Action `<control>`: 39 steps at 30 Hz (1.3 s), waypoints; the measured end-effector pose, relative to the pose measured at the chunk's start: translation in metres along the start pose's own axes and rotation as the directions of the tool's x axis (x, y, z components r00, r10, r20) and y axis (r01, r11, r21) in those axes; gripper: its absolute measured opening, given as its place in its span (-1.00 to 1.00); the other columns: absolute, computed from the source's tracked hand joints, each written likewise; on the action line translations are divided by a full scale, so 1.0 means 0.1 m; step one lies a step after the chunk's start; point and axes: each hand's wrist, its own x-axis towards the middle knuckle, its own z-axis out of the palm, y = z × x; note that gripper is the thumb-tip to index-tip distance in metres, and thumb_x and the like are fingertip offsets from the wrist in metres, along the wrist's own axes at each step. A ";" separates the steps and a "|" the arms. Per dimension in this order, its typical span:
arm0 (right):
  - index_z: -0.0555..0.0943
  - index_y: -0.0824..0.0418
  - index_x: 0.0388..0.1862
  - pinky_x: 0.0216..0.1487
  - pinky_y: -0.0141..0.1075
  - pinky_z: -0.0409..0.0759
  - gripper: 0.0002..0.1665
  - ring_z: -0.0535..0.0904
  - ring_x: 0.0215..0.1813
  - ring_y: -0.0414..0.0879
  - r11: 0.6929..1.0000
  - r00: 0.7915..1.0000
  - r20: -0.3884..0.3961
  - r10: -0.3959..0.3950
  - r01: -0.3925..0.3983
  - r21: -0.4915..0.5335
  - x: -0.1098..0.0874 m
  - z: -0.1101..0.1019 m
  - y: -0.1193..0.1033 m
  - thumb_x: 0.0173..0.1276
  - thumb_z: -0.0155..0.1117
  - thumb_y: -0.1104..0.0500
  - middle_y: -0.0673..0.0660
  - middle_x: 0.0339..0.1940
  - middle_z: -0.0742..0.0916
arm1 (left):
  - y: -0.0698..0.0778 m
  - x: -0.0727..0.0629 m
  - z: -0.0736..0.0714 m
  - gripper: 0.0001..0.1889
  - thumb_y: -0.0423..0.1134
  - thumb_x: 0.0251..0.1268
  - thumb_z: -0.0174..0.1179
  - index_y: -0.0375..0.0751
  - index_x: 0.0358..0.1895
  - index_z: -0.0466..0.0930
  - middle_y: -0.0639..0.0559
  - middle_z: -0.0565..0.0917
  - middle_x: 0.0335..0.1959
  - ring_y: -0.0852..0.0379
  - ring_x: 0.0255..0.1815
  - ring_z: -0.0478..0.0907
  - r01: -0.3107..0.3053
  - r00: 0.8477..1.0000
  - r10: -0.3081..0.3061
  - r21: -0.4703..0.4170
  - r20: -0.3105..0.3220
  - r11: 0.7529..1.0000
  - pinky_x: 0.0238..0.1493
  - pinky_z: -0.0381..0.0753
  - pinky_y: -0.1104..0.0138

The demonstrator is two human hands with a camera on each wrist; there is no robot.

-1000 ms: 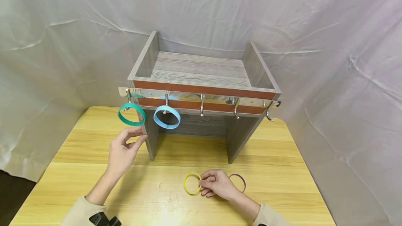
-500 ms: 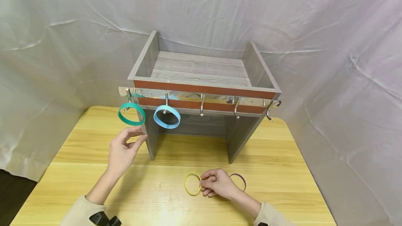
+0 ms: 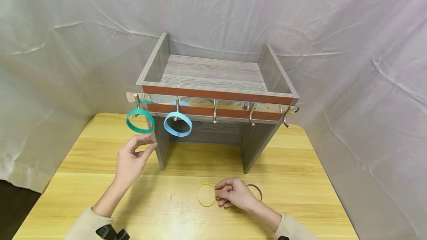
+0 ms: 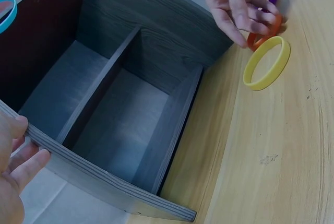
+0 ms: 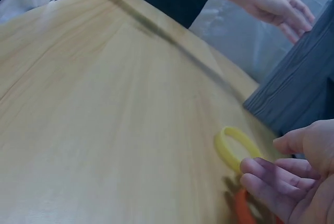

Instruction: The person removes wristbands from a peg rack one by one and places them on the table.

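Barely anything changes in the head view. Over the last second the right hand (image 3: 235,194) eases slightly toward three o'clock, and the yellow ring (image 3: 198,196) shifts a little the same way over the table (image 3: 166,180). For the work, I read this as a small adjustment rather than a lift. The ring is at six o'clock from the cabinet (image 3: 213,67), by the hand's fingertips at its nine o'clock; the purple ring (image 3: 261,193) shows at the hand's three o'clock, partly covered. The left hand (image 3: 131,163) stays at the cabinet's side, thumb and fingertips against the panel near its front edge (seemingly steadying it). At its twelve o'clock hangs the green ring (image 3: 141,130), with the blue ring (image 3: 180,134) at the green one's three o'clock, neither disturbed.

From the left wrist, the left hand is at eight o'clock, unclenched, fingers extended against the panel. The right hand is at one o'clock, its fingers beside and partly over the orange ring (image 4: 254,43); contact there I cannot tell.

From the right wrist, the right hand's fingers are relaxed and slightly bent, thumb well apart, apparently grasping nothing. The yellow ring meets the fingertips at ten o'clock; the orange one peeks out at eight.
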 end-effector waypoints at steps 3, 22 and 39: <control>0.63 0.49 0.17 -0.36 -0.37 0.83 -0.60 0.82 -0.34 -0.09 1.000 0.999 -0.017 -0.029 0.029 -0.011 -0.02 -0.04 -0.06 0.52 0.36 0.20 0.36 -0.24 0.83 | 0.00 0.00 0.00 -0.73 -0.60 0.28 0.37 -0.40 0.02 0.70 0.52 0.69 -0.11 0.58 -0.05 0.68 0.000 1.000 0.000 -0.004 0.003 1.000 -0.19 0.77 0.62; 0.66 0.42 0.15 -0.01 -0.04 0.88 -0.63 0.85 -0.20 -0.09 0.965 0.962 -0.137 -0.237 0.249 0.079 0.06 -0.04 -0.60 0.49 0.41 0.21 0.23 -0.16 0.84 | 0.02 0.00 0.00 -0.72 -0.62 0.27 0.37 -0.40 0.02 0.70 0.53 0.69 -0.11 0.59 -0.06 0.68 0.001 1.000 -0.001 -0.002 0.002 1.000 -0.20 0.76 0.63; 0.63 0.55 0.10 -0.04 -0.10 0.89 -0.66 0.85 -0.19 -0.19 0.856 0.865 -0.185 -0.466 0.494 0.150 0.08 0.09 -1.09 0.49 0.37 0.31 0.34 -0.17 0.83 | 0.00 -0.01 0.01 -0.70 -0.65 0.25 0.36 -0.40 0.02 0.71 0.50 0.71 -0.13 0.57 -0.07 0.69 -0.021 1.000 0.021 -0.015 -0.005 1.000 -0.18 0.75 0.64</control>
